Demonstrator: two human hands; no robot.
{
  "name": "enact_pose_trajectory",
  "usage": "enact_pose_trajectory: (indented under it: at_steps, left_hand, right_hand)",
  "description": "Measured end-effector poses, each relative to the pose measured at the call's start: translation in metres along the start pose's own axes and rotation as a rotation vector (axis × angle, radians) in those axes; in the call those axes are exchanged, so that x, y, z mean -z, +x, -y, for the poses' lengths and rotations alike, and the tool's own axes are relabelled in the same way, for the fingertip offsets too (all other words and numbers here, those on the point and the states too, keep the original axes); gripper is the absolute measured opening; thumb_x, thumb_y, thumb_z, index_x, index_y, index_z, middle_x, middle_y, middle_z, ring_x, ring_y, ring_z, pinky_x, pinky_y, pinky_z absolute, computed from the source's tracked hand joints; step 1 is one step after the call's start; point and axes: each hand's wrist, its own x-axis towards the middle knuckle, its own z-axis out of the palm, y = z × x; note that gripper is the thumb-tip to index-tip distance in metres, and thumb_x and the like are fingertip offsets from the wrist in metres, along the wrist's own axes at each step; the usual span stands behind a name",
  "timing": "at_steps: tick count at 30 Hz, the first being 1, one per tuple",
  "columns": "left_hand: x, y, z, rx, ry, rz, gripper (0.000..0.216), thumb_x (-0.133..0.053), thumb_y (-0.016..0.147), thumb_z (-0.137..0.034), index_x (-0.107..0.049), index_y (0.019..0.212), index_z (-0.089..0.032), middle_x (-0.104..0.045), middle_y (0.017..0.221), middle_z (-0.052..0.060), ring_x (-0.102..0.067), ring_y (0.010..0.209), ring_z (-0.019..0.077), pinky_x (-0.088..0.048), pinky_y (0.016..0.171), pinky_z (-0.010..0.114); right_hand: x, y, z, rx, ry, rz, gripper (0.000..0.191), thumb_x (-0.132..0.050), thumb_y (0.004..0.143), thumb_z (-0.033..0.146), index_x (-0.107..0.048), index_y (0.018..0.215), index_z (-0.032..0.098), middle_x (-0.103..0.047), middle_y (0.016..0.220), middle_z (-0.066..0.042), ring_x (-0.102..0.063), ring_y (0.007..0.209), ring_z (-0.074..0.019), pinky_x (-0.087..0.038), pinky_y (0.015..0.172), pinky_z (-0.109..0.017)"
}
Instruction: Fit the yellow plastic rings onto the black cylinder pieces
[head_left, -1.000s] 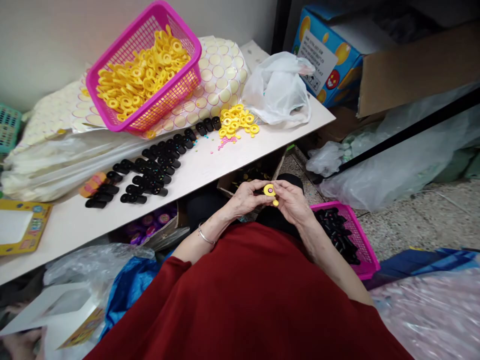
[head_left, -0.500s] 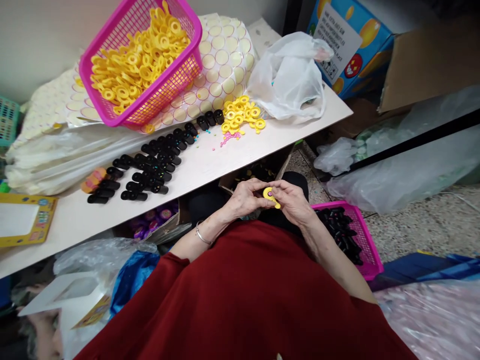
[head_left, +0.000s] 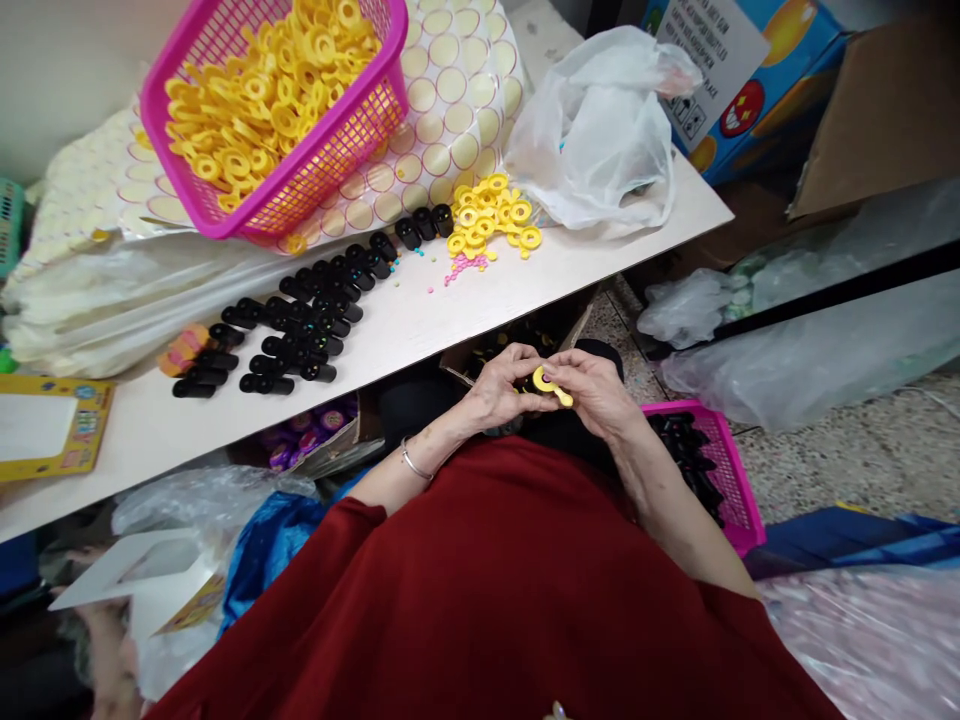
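In front of my lap, both hands are closed around a small yellow plastic ring piece with a tab [head_left: 543,380]. My left hand [head_left: 504,388] grips it from the left, thumb near the tab; something dark shows beside its fingers, too hidden to make out. Fingers of my right hand [head_left: 596,388] pinch the ring's upper right side. On the table beyond lie a heap of similar yellow ring pieces [head_left: 491,215], a small cluster of pink beads [head_left: 466,264] and rows of short black plastic pieces [head_left: 300,320], a few with coloured dots.
A pink basket [head_left: 285,185] heaped with yellow pieces stands at the back left. A white plastic bag [head_left: 607,140] sits at the table's right end. By my right side is another pink basket [head_left: 739,470] with black pieces. An open carton [head_left: 465,365] lies under the table edge.
The yellow ring piece has turned between my fingers, its tab now pointing more to the right. Both hands stay together over my lap. The view has shifted slightly.
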Motion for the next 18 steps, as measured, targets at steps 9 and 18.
enact_pose_trajectory:
  at_steps: [9,18]
  left_hand:
    - [0.007,0.001,-0.015,-0.124,-0.079,-0.161,0.036,-0.081,0.059,-0.042,-0.073,0.086,-0.020,-0.063,0.089,0.006,-0.056,0.087,0.0184,-0.046,0.083,0.035]
    - [-0.006,-0.008,-0.003,-0.483,0.433,-0.123,0.032,-0.053,0.085,-0.043,-0.070,0.094,-0.018,-0.068,0.100,0.012,-0.055,0.083,0.0189,-0.045,0.079,0.037]
  right_hand:
    - [0.014,-0.011,-0.003,0.086,0.114,0.329,0.067,-0.088,0.045,0.033,-0.065,0.107,0.024,-0.066,0.113,-0.006,-0.066,0.081,-0.0177,-0.060,0.060,-0.031]
    - [0.011,-0.011,-0.008,0.169,0.015,0.193,0.047,-0.087,0.046,0.023,-0.070,0.090,0.023,-0.071,0.089,-0.001,-0.065,0.076,-0.0131,-0.056,0.070,-0.026]
